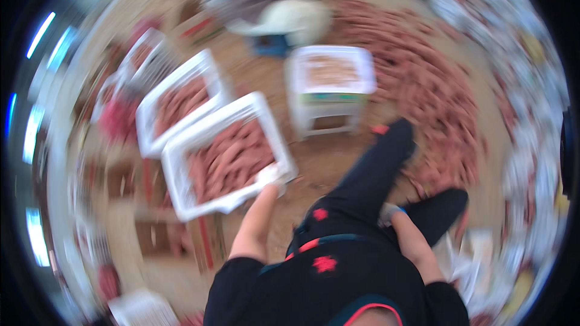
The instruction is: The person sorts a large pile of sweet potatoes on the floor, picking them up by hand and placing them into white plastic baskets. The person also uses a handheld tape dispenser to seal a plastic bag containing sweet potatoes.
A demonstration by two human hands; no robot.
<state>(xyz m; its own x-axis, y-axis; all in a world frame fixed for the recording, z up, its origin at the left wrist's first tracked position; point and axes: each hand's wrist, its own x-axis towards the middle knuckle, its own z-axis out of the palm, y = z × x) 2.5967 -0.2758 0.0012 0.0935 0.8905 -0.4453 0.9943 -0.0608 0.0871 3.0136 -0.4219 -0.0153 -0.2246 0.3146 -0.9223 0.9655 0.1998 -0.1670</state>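
Note:
My left hand [272, 176], in a whitish glove, is at the near right corner of a white plastic crate [217, 206] filled with reddish sweet potatoes [231, 158]. Blur hides whether its fingers grip the rim. Gloved as well, my right hand [389, 213] is low between my legs, partly hidden, and its fingers cannot be made out. A large heap of sweet potatoes [421, 86] spreads over the floor in front of and beside my legs.
A second white crate [147, 122] of sweet potatoes adjoins the first. A white stool [333, 129] bears a shallow white tray. Beyond it is another person in a pale hat [297, 16]. Cardboard boxes [158, 240] stand at left; bagged goods [530, 158] line the right.

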